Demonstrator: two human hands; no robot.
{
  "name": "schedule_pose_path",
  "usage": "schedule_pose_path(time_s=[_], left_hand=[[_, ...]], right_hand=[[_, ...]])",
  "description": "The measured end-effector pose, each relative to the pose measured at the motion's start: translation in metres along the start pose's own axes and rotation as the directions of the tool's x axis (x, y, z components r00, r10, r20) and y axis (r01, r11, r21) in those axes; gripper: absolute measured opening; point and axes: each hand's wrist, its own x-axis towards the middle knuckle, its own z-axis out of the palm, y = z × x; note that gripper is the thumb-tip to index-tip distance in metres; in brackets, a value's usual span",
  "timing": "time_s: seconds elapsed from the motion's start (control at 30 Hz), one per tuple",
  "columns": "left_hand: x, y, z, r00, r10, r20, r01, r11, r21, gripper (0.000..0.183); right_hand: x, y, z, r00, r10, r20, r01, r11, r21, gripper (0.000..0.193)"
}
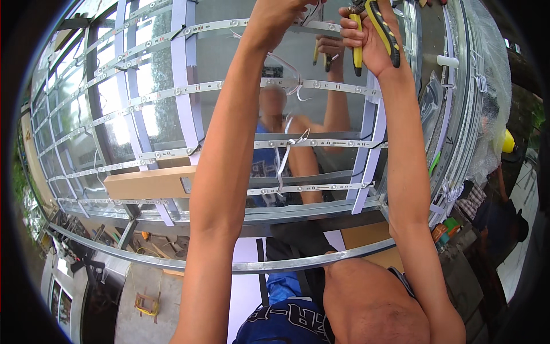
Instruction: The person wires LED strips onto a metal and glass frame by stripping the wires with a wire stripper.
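Note:
My left hand [279, 20] reaches to the top edge of the view, its fingers closed and partly cut off. Thin wire [310, 12] shows at its fingertips, by an LED strip. Just to the right, my right hand [375, 49] grips pliers with yellow and black handles [382, 31]; their jaws point up and left, and the tips are hard to make out. Below my hands, rows of white LED strips [338, 87] cross a shiny reflective panel [229, 120]. Loose white wires [285, 157] hang from the strips between my forearms.
A long cardboard box [150, 183] lies across the strips left of my left forearm. Pale upright bars [186, 97] cross beneath the strips. A curved metal rail [275, 265] runs along the near side. Clear plastic wrap [487, 109] hangs at the right, with another person [499, 221] beyond.

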Motion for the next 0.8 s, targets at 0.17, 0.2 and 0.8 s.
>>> schedule_pose_path(time_s=[0.17,0.2,0.8], left_hand=[[-0.003,-0.002,0.003,0.999,0.019,0.044,-0.022,0.998,0.064,0.015],[-0.004,-0.001,0.003,0.999,-0.012,0.035,0.008,0.995,0.104,0.015],[0.004,-0.002,-0.017,0.940,-0.282,0.194,0.290,0.957,-0.016,0.010]], right_hand=[[-0.043,0.002,0.016,0.982,-0.071,0.175,0.044,0.987,0.153,0.085],[-0.048,0.004,0.021,0.981,-0.080,0.179,0.059,0.991,0.122,0.086],[-0.062,0.011,0.060,0.793,-0.599,-0.112,-0.301,-0.225,-0.927,0.057]])
